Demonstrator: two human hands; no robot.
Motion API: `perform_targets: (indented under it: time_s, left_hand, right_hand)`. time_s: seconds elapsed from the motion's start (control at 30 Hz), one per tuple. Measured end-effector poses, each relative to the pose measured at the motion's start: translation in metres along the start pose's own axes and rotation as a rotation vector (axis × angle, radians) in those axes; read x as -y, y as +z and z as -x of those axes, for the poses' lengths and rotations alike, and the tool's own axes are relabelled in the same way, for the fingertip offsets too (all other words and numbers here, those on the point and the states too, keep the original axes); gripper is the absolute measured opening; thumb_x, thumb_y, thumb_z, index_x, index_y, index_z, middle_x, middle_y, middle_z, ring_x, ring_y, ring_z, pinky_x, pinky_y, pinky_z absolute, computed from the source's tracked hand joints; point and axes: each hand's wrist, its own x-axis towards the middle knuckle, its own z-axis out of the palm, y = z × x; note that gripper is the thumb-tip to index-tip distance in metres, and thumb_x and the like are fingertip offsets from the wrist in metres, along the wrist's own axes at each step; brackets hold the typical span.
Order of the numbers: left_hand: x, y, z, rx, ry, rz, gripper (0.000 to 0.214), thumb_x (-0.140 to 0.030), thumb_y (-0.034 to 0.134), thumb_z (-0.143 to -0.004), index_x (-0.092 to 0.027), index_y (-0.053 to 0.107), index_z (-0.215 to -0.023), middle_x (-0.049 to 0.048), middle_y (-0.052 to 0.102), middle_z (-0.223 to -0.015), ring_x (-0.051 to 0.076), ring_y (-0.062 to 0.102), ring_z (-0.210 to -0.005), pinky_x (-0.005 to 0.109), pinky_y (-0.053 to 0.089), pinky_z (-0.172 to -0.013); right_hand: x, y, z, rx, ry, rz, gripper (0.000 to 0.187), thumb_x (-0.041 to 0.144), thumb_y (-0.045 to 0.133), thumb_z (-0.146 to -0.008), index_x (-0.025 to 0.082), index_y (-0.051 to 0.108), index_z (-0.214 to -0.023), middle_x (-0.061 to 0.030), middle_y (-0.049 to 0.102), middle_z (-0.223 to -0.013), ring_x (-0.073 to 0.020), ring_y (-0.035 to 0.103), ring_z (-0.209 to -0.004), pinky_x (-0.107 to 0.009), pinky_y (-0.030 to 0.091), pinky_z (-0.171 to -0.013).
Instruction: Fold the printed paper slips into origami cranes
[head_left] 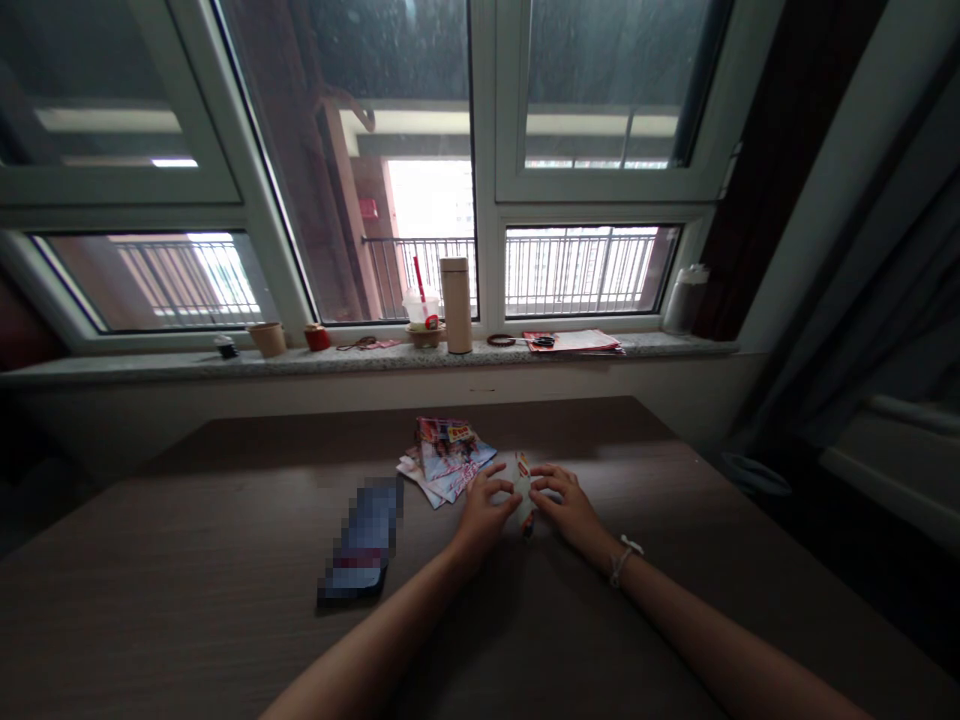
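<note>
Both hands rest on a dark wooden table point(225, 620), meeting over a small piece of printed paper point(521, 478). My left hand point(484, 512) pinches the paper's left side with thumb and fingers bent. My right hand point(568, 505), with a white bracelet at the wrist, presses and grips its right side. A small dark-red bit shows under the paper near the hands. Just beyond the left hand lies a fanned stack of colourful printed sheets point(446, 458).
A dark phone-like object point(364, 540) lies left of my forearm. On the stone windowsill point(150, 365) stand a tall beige flask point(456, 305), a plastic cup with a red straw point(421, 308), a paper cup point(268, 339), a red pot point(316, 337), scissors on papers point(574, 341).
</note>
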Motion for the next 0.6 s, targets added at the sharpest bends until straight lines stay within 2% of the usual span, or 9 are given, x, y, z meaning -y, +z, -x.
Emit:
perform_targets:
  time_s: [0.2, 0.43, 0.6]
  left_hand:
    - [-0.0023, 0.0020, 0.0020, -0.051, -0.031, -0.014, 0.006, -0.020, 0.076, -0.070, -0.019, 0.071, -0.067, 0.0091, 0.063, -0.124, 0.027, 0.054, -0.121, 0.044, 0.033, -0.109]
    - [-0.0042, 0.0027, 0.0035, -0.075, -0.041, -0.012, 0.010, -0.021, 0.077, -0.069, -0.019, 0.070, -0.062, 0.0089, 0.065, -0.122, 0.028, 0.056, -0.118, 0.045, 0.034, -0.108]
    - [-0.0015, 0.0034, 0.0035, -0.070, -0.021, -0.017, 0.005, -0.020, 0.077, -0.070, -0.020, 0.072, -0.068, 0.0092, 0.064, -0.121, 0.027, 0.054, -0.119, 0.046, 0.033, -0.109]
  right_hand:
    - [-0.0005, 0.0009, 0.0006, -0.043, 0.011, -0.025, 0.020, 0.043, 0.065, -0.077, 0.025, 0.073, -0.076, -0.0067, 0.067, -0.108, -0.0262, 0.050, -0.113, -0.045, 0.035, -0.104]
    - [0.0063, -0.0017, 0.0029, -0.015, -0.004, -0.016, 0.021, 0.047, 0.069, -0.076, 0.027, 0.074, -0.077, -0.0064, 0.067, -0.109, -0.0268, 0.048, -0.117, -0.045, 0.033, -0.107]
    - [0.0043, -0.0015, 0.0015, 0.011, -0.027, 0.000, 0.019, 0.044, 0.067, -0.078, 0.026, 0.073, -0.076, -0.0060, 0.067, -0.110, -0.0263, 0.048, -0.118, -0.045, 0.031, -0.108]
